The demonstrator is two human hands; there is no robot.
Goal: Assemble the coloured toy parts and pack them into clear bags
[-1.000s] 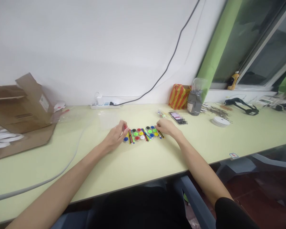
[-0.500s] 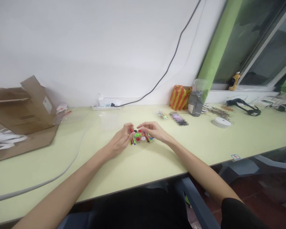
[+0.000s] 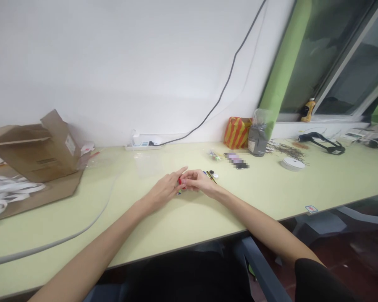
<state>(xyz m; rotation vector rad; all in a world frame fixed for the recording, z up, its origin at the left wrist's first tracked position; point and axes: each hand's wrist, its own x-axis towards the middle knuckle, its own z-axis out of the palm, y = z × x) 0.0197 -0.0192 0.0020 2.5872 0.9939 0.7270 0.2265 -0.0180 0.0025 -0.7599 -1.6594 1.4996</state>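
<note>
My left hand (image 3: pixel 165 188) and my right hand (image 3: pixel 200 182) meet near the middle of the pale green desk (image 3: pixel 258 186). A small red piece (image 3: pixel 180 181) sits between their fingertips, pinched by my right fingers. My left index finger stretches above it, and I cannot tell whether that hand grips it. Just right of my right hand lie a black cap (image 3: pixel 211 172), a white cap (image 3: pixel 215 175) and a thin dark stick with yellow on it (image 3: pixel 211 177). Any other coloured pieces under my hands are hidden.
A cardboard box (image 3: pixel 40 155) stands at the far left, with a clear plastic tray (image 3: pixel 148 164) and a power strip (image 3: pixel 141 147) behind my hands. A blurred phone (image 3: pixel 236 160), a jar (image 3: pixel 257 141) and a white tape roll (image 3: pixel 292 164) lie at the back right.
My hands have closed together over the rows of coloured caps and sticks, hiding most of them. The head view has also shifted slightly.
</note>
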